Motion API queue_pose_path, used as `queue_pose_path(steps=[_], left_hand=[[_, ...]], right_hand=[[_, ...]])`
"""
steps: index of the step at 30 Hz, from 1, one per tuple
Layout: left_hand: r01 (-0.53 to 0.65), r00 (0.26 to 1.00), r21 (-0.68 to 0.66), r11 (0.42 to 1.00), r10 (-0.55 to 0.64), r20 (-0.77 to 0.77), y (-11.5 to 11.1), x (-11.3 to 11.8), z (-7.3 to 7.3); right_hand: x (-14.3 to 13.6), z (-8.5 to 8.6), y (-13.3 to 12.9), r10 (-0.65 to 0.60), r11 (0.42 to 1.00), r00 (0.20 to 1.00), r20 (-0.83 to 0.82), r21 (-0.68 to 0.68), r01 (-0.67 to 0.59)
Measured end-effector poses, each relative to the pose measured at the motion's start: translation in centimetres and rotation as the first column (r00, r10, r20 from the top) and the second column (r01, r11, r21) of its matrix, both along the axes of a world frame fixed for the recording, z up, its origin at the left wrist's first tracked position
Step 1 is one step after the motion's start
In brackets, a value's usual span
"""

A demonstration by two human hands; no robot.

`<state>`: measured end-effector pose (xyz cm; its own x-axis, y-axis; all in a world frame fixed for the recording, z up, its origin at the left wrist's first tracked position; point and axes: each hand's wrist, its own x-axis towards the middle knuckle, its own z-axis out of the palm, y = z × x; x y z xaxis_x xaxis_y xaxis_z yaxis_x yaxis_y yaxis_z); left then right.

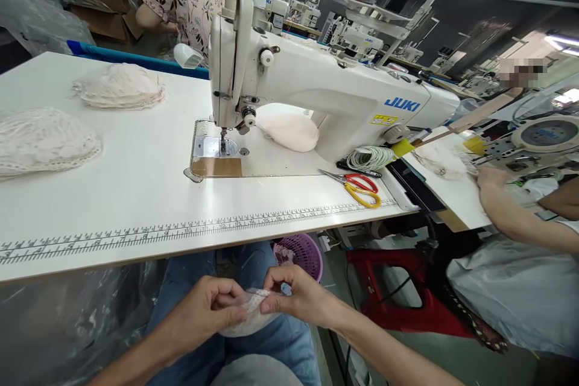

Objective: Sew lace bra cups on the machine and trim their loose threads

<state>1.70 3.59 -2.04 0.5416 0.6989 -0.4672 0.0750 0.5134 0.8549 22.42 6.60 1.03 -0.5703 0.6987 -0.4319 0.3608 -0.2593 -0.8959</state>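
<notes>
Over my lap, both hands hold a small white lace fabric piece [246,327] below the table's front edge. My left hand [212,307] pinches its upper left part between thumb and fingers. At the upper right edge, my right hand [296,295] grips the same piece between thumb and forefinger. The fabric hangs down between the hands, partly hidden by the fingers. Beyond them stands a white JUKI sewing machine [348,78] with its needle over a metal plate [210,146]. A cream rounded fabric piece [292,131] lies under the machine's arm.
Two stacks of lace pieces [120,85] [43,142] lie on the left of the white table [136,193]. Red-and-yellow scissors [362,187] and a coiled white cord [368,158] lie right. A purple basket [310,256] and red stool [389,313] stand below. Co-workers sit behind and right.
</notes>
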Motion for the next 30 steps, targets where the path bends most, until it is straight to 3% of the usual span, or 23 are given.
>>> queue_pose_path(steps=[5,17,22,30], left_hand=[[0.041,0.998,0.026,0.999,-0.04,-0.041,0.4,0.3,0.5],[0.07,0.996,0.062,0.996,-0.067,-0.055,0.5,-0.2,0.4],[0.089,0.994,-0.024,0.996,-0.09,-0.056,0.3,-0.5,0.2],[0.105,0.993,0.003,0.994,-0.105,-0.059,0.5,-0.6,0.7]], right_hand=[[-0.3,0.3,0.0,0.064,0.998,0.998,0.003,0.006,-0.064],[-0.8,-0.6,0.2,0.046,0.997,0.999,0.007,0.058,-0.046],[-0.4,-0.7,0.2,0.03,0.999,1.0,0.001,0.046,-0.03],[-0.7,-0.5,0.4,0.076,0.996,0.997,-0.017,-0.045,-0.076]])
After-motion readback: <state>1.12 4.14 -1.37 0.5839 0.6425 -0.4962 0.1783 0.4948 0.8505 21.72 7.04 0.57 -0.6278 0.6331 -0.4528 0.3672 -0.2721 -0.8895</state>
